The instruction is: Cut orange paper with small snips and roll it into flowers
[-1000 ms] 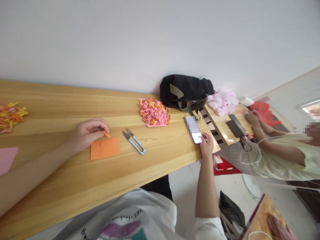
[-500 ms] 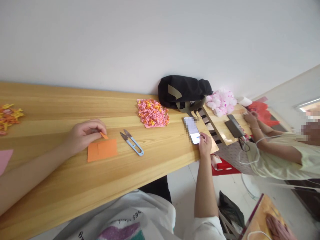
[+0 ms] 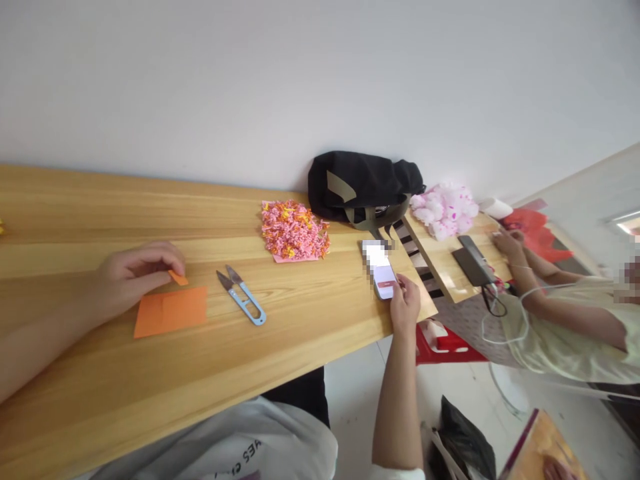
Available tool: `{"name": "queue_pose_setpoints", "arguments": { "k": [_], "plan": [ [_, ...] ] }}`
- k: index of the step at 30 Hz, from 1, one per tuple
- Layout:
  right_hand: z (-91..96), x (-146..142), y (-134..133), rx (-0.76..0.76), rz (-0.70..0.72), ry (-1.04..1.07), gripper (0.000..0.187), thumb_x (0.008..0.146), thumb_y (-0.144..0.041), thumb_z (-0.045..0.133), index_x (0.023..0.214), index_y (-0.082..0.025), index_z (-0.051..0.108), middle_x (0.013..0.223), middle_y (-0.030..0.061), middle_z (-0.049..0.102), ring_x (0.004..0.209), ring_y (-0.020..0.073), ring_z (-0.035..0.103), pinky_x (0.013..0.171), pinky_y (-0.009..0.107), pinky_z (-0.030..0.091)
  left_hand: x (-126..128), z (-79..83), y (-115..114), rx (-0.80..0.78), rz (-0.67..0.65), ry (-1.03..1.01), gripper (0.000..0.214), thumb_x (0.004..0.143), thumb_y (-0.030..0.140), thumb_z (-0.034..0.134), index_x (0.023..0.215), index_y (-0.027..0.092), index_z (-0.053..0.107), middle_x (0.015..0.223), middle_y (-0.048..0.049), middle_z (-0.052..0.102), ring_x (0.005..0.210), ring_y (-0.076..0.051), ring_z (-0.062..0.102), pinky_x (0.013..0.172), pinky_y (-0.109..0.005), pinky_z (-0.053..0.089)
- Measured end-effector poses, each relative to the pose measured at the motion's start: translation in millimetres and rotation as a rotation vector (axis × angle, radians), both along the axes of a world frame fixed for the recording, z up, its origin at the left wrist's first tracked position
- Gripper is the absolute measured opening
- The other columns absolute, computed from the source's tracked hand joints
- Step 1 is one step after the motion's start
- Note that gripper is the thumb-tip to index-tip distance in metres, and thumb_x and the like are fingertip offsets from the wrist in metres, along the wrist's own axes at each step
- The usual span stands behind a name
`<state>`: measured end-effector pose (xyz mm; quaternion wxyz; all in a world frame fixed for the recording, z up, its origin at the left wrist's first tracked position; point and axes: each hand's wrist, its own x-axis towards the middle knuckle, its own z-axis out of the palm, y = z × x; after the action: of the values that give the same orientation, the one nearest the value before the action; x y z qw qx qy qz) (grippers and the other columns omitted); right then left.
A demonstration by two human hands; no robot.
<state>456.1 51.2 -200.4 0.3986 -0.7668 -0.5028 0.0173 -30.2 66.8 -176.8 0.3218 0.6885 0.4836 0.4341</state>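
Note:
My left hand [image 3: 133, 277] rests on the wooden table [image 3: 210, 360], fingers pinched on a small orange paper strip [image 3: 179, 278] just above an orange paper sheet [image 3: 171, 311]. Blue-handled thread snips [image 3: 241, 303] lie to the right of the sheet. My right hand [image 3: 405, 303] is at the table's right end, its fingers on the screen of a phone [image 3: 380, 278] that lies flat there. A pile of pink, yellow and orange folded paper bits [image 3: 295, 231] sits further back.
A black bag [image 3: 363, 183] leans against the wall. On a second table to the right lie pink fluffy things [image 3: 445, 208] and a dark device [image 3: 473, 261]; another person's hand [image 3: 507, 241] reaches there. A red stool [image 3: 443, 341] stands below.
The view has shifted, so everything on the table sits further left in frame. The phone screen now shows something different. My left hand keeps its pinch on the strip.

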Motion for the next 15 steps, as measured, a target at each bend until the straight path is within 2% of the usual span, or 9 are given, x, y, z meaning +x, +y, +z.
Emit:
{"name": "queue_pose_setpoints", "arguments": {
  "k": [4,9,12,15],
  "plan": [
    [-2.0,-2.5,1.1,-0.017,0.077,-0.139,0.041,0.083,-0.04,0.041,0.107,-0.017,0.065,0.108,0.0165,0.067,0.105,0.0308,0.057,0.093,0.048,0.044,-2.0,-2.1,-0.1,-0.035,0.075,0.096,0.022,0.078,0.037,0.054,0.063,0.024,0.061,0.071,0.0002,0.062,0.069,-0.014,0.062,0.063,-0.032,0.049],
    [-1.3,-7.1,-2.5,-0.079,0.084,-0.205,0.043,0.089,-0.04,0.036,0.113,-0.018,0.064,0.111,0.0169,0.066,0.107,0.0326,0.056,0.092,0.05,0.043,0.9,-9.1,-4.5,-0.057,0.226,0.103,0.04,0.078,0.059,0.055,0.06,0.024,0.06,0.072,0.0022,0.062,0.072,-0.016,0.064,0.066,-0.036,0.048],
    [2.7,-6.5,-0.9,-0.131,0.071,-0.199,0.047,0.091,-0.042,0.033,0.116,-0.018,0.063,0.113,0.0177,0.066,0.106,0.0339,0.056,0.092,0.052,0.043,-6.7,-22.1,-2.7,-0.059,0.268,0.092,0.046,0.078,0.066,0.055,0.06,0.024,0.06,0.073,0.0034,0.062,0.073,-0.015,0.064,0.067,-0.037,0.047],
    [12.0,-1.7,9.5,-0.183,0.104,-0.21,0.051,0.091,-0.045,0.033,0.123,-0.017,0.061,0.115,0.0192,0.064,0.106,0.0349,0.056,0.092,0.054,0.043,-25.7,-41.1,3.4,-0.02,0.242,0.112,0.044,0.082,0.062,0.055,0.063,0.023,0.061,0.076,0.0032,0.064,0.077,-0.015,0.065,0.07,-0.039,0.046]
  ]
}}
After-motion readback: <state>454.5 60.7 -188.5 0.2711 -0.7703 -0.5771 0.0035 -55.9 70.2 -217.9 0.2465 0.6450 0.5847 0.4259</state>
